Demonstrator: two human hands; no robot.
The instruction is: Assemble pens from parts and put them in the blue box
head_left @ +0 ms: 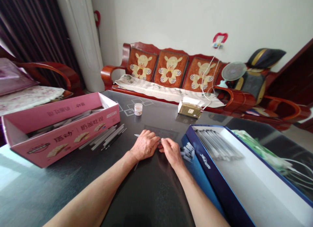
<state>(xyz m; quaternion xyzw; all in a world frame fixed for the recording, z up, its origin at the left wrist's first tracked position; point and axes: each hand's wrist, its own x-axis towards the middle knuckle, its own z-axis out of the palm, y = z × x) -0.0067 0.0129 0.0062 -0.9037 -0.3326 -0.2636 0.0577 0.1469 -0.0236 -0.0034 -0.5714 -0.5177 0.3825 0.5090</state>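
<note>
My left hand point(146, 145) is closed above the dark table, with the pale pointed tip of a pen point(137, 135) poking out at its left side. My right hand point(171, 150) meets it fingertip to fingertip, pinching a small greyish piece too covered to name. A thin rod point(136, 166) lies under my left wrist. Close to my right hand is a small heap of clear and dark pen caps point(187, 152). Left of my hands, several loose pen barrels and thin refills point(105, 137) lie beside a pink box point(80, 135) holding more of them.
A blue-rimmed box point(246, 184) with a white inside stands at the right, a row of capped pens point(217, 145) in it. Farther back are a small round jar point(138, 109) and a tissue pack point(190, 109). A green bag point(259, 145) and white cable lie beyond the box.
</note>
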